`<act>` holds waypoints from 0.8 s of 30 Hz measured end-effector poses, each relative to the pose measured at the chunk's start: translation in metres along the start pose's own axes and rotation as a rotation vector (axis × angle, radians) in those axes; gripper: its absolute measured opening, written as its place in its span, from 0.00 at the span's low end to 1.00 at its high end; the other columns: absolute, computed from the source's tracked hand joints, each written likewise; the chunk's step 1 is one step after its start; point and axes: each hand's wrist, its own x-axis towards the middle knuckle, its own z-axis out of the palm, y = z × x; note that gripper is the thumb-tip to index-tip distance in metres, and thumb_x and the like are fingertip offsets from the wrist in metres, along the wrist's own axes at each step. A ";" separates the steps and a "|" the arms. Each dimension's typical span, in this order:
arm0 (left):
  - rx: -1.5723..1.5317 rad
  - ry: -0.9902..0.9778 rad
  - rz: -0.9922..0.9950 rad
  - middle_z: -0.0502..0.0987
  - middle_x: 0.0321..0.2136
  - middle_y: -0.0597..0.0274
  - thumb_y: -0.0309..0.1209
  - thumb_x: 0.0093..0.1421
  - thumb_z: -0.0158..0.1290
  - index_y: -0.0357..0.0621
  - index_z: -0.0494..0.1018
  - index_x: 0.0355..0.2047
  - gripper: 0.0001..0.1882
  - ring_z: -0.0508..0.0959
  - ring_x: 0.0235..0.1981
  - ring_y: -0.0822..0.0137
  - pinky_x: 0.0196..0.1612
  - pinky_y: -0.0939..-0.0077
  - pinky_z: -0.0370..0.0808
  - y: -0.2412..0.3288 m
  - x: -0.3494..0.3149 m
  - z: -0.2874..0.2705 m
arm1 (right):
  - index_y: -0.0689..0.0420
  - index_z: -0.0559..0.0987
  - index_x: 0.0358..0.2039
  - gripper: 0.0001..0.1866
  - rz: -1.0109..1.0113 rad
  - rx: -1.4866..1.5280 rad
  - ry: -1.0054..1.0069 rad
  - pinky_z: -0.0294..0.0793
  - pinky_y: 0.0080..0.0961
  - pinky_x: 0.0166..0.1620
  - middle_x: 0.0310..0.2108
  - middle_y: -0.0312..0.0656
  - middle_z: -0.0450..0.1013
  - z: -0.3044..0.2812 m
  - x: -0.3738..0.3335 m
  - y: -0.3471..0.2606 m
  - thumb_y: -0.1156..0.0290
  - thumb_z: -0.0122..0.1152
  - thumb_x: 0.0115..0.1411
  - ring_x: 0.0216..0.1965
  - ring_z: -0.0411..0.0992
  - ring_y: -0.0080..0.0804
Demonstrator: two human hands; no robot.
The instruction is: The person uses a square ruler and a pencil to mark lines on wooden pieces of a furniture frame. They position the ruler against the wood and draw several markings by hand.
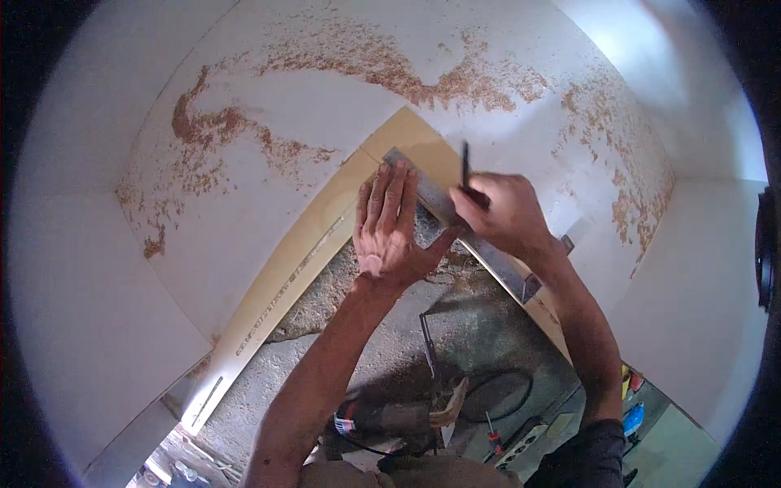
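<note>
Head view: one metal square (480, 244) is laid on the white board (268, 187), long axis running diagonally from upper left to lower right. It's pinned flat by the spread left hand (390, 228); one dark pencil (465, 167) is pinched upright by the right hand (500, 213). Sawdust (390, 69) is scattered around, with a power tool (390, 419) on the floor below.

This is looking like a woodworking shop. Sawdust (390, 69) is lying all over a big white board (268, 195). A power tool (390, 419) with a black cord (496, 398) is sitting on the rough concrete floor (350, 325).
</note>
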 end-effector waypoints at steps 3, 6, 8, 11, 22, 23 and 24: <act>0.013 -0.017 -0.004 0.68 0.63 0.46 0.54 0.47 0.67 0.34 0.66 0.62 0.49 0.65 0.66 0.49 0.68 0.48 0.59 0.000 0.000 0.000 | 0.59 0.76 0.22 0.16 -0.040 0.060 0.058 0.73 0.44 0.28 0.20 0.52 0.74 0.015 0.037 -0.007 0.62 0.60 0.62 0.25 0.76 0.55; 0.013 -0.054 -0.012 0.66 0.64 0.47 0.57 0.49 0.65 0.33 0.66 0.62 0.50 0.64 0.67 0.48 0.69 0.48 0.57 0.002 0.001 0.002 | 0.60 0.75 0.21 0.17 -0.068 0.062 0.103 0.73 0.44 0.28 0.18 0.52 0.73 0.026 0.065 -0.012 0.62 0.61 0.62 0.23 0.75 0.55; 0.013 -0.068 -0.018 0.66 0.64 0.47 0.57 0.49 0.65 0.33 0.66 0.62 0.49 0.63 0.67 0.48 0.69 0.47 0.57 0.002 0.001 0.001 | 0.59 0.77 0.23 0.16 -0.088 0.042 0.101 0.74 0.42 0.28 0.19 0.51 0.74 0.031 0.076 -0.012 0.60 0.61 0.62 0.23 0.77 0.51; -0.001 -0.057 -0.020 0.68 0.63 0.45 0.54 0.48 0.67 0.34 0.66 0.62 0.49 0.65 0.66 0.47 0.68 0.47 0.60 0.003 0.002 -0.001 | 0.58 0.80 0.26 0.11 -0.149 0.074 0.153 0.77 0.39 0.29 0.22 0.49 0.77 0.035 0.071 -0.006 0.64 0.63 0.61 0.24 0.79 0.47; 0.018 -0.030 -0.010 0.67 0.64 0.46 0.55 0.49 0.67 0.34 0.68 0.61 0.48 0.65 0.67 0.48 0.68 0.48 0.59 0.003 -0.002 -0.001 | 0.61 0.84 0.37 0.06 0.077 0.422 0.126 0.79 0.26 0.37 0.33 0.45 0.82 -0.003 -0.073 0.022 0.78 0.67 0.58 0.34 0.79 0.25; 0.016 -0.036 -0.009 0.67 0.64 0.46 0.55 0.49 0.67 0.34 0.68 0.61 0.47 0.65 0.67 0.48 0.69 0.48 0.59 0.005 -0.001 -0.001 | 0.62 0.84 0.37 0.06 0.102 0.431 0.129 0.79 0.26 0.38 0.34 0.44 0.82 -0.008 -0.079 0.022 0.79 0.67 0.58 0.34 0.78 0.23; 0.020 -0.034 -0.002 0.67 0.64 0.46 0.54 0.49 0.67 0.34 0.68 0.61 0.47 0.65 0.67 0.48 0.68 0.48 0.59 0.006 0.000 -0.001 | 0.62 0.83 0.41 0.08 0.042 0.411 0.190 0.79 0.29 0.38 0.33 0.45 0.81 -0.006 -0.082 0.020 0.77 0.66 0.60 0.34 0.80 0.31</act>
